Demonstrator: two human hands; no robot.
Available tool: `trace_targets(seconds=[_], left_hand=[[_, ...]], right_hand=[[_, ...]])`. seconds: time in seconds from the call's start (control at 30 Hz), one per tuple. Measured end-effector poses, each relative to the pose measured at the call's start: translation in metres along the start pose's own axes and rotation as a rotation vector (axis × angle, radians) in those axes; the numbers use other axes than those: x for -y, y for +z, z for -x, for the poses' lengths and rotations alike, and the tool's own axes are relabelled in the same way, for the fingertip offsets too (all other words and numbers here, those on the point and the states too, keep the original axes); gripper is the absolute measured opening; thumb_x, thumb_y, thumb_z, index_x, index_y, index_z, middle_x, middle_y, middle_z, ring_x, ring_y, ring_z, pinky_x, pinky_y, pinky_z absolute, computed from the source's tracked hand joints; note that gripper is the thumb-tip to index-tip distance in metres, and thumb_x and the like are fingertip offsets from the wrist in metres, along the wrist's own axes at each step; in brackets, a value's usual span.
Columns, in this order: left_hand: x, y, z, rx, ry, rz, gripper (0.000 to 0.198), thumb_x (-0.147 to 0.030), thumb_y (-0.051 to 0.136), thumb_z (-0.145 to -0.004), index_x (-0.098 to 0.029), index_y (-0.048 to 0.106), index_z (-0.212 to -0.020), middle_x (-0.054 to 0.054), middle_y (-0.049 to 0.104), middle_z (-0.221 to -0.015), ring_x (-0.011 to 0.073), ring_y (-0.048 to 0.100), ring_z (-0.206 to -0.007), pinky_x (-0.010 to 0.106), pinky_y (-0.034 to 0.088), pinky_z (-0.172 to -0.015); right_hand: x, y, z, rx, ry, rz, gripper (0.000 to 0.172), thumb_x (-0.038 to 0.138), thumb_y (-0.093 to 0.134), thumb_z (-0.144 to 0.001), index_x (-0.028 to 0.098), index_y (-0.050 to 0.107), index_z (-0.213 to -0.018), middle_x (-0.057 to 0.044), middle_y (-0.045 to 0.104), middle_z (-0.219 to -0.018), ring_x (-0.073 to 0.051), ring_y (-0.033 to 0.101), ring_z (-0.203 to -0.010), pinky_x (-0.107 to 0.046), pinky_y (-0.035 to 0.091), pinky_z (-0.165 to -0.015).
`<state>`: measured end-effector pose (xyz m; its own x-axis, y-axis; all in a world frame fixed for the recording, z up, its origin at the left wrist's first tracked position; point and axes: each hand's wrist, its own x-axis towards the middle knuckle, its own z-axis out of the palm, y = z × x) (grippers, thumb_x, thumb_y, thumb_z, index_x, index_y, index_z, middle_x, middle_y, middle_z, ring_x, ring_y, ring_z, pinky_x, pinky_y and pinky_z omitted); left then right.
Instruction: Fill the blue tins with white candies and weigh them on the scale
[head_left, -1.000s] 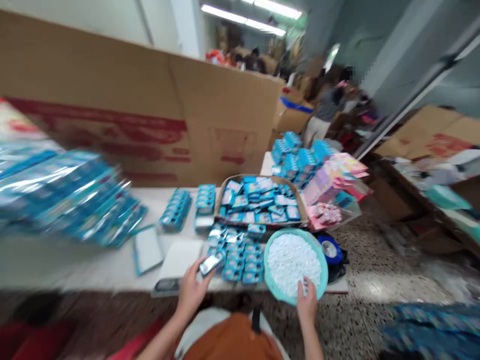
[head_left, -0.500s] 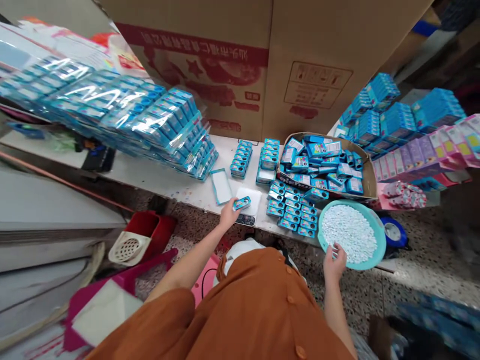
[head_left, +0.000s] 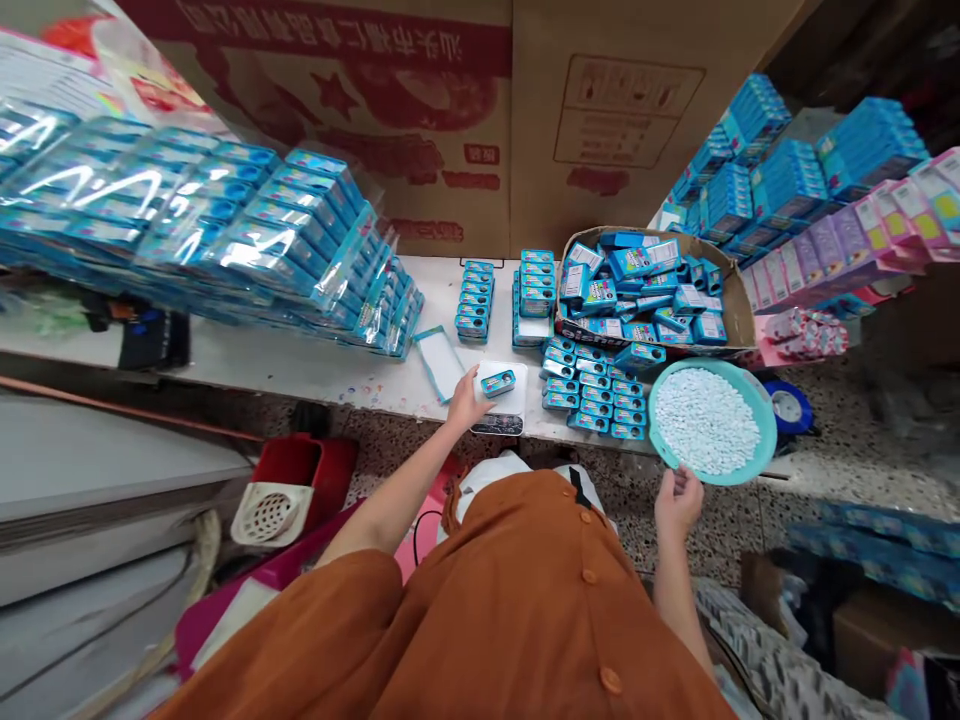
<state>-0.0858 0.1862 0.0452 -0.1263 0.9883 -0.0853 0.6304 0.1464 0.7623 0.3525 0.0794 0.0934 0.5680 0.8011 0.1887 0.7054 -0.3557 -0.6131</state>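
The cardboard carton [head_left: 540, 130] carries upside-down red Chinese print, apparently reading "汕头市"; labels on the blue tins [head_left: 637, 262] are too small.

The tin [head_left: 498, 384] is sky-blue (print perhaps multicoloured), the basin [head_left: 752, 440] teal.

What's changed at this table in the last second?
The left hand has brought a blue tin down, and it now rests on the white scale. The right hand has drawn back from the teal bowl to just below its rim. The stacked tins stayed as they were.
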Motion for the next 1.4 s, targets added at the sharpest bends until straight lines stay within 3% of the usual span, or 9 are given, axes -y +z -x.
trace_targets(seconds=[0.2, 0.37, 0.63, 0.87, 1.13, 1.33, 1.4], left_hand=[[0.029, -0.023, 0.043, -0.001, -0.079, -0.107, 0.078, -0.031, 0.075, -0.066, -0.018, 0.038, -0.134, 0.012, 0.057, -0.119, 0.0299, 0.049, -0.119, 0.044, 0.038, -0.103], [0.045, -0.029, 0.072, 0.006, -0.164, -0.128, 0.069, -0.038, 0.073, -0.068, -0.021, 0.044, -0.128, 0.010, 0.060, -0.115, 0.0297, 0.052, -0.115, 0.045, 0.038, -0.101], [0.053, -0.030, 0.087, -0.008, -0.209, -0.130, 0.063, -0.042, 0.071, -0.069, -0.019, 0.049, -0.123, 0.011, 0.062, -0.113, 0.0281, 0.054, -0.111, 0.043, 0.039, -0.100], [0.052, -0.033, 0.073, -0.012, -0.164, -0.151, 0.059, -0.043, 0.071, -0.069, -0.020, 0.051, -0.119, 0.010, 0.062, -0.113, 0.0289, 0.054, -0.111, 0.044, 0.039, -0.101], [0.031, -0.037, 0.033, -0.003, -0.028, -0.151, 0.058, -0.038, 0.071, -0.071, -0.020, 0.050, -0.122, 0.011, 0.059, -0.118, 0.0292, 0.051, -0.114, 0.043, 0.039, -0.101], [0.014, -0.012, 0.000, 0.040, 0.043, -0.095, 0.068, -0.032, 0.075, -0.067, -0.019, 0.046, -0.127, 0.012, 0.056, -0.124, 0.0292, 0.048, -0.120, 0.042, 0.038, -0.103], [0.008, -0.001, -0.007, 0.060, 0.012, -0.050, 0.060, -0.030, 0.073, -0.069, -0.017, 0.049, -0.122, 0.012, 0.057, -0.121, 0.0285, 0.050, -0.118, 0.041, 0.039, -0.102]], right_hand=[[0.007, 0.006, 0.001, 0.021, 0.017, -0.010, 0.050, 0.050, 0.048, -0.083, 0.010, 0.061, -0.110, -0.016, 0.060, -0.100, -0.020, 0.058, -0.078, -0.037, 0.050, -0.078], [0.016, 0.011, -0.003, 0.053, 0.000, -0.012, 0.047, 0.047, 0.048, -0.083, 0.010, 0.060, -0.111, -0.016, 0.060, -0.103, -0.020, 0.058, -0.081, -0.036, 0.049, -0.077], [0.020, 0.010, -0.007, 0.054, -0.010, 0.008, 0.047, 0.047, 0.047, -0.083, 0.011, 0.060, -0.110, -0.016, 0.060, -0.103, -0.020, 0.058, -0.080, -0.036, 0.049, -0.075], [0.020, 0.007, -0.005, 0.025, -0.001, 0.020, 0.047, 0.047, 0.047, -0.083, 0.010, 0.061, -0.110, -0.016, 0.060, -0.103, -0.020, 0.058, -0.079, -0.036, 0.049, -0.078], [0.020, 0.003, 0.007, 0.014, 0.051, -0.010, 0.048, 0.050, 0.048, -0.083, 0.011, 0.059, -0.109, -0.017, 0.059, -0.103, -0.020, 0.059, -0.081, -0.036, 0.050, -0.076], [0.018, 0.008, 0.015, 0.016, 0.067, 0.013, 0.048, 0.050, 0.048, -0.083, 0.011, 0.060, -0.109, -0.016, 0.060, -0.102, -0.020, 0.059, -0.080, -0.037, 0.049, -0.080], [0.018, 0.009, 0.016, 0.022, 0.066, 0.002, 0.047, 0.048, 0.049, -0.083, 0.011, 0.059, -0.109, -0.017, 0.060, -0.104, -0.020, 0.059, -0.081, -0.038, 0.048, -0.080]])
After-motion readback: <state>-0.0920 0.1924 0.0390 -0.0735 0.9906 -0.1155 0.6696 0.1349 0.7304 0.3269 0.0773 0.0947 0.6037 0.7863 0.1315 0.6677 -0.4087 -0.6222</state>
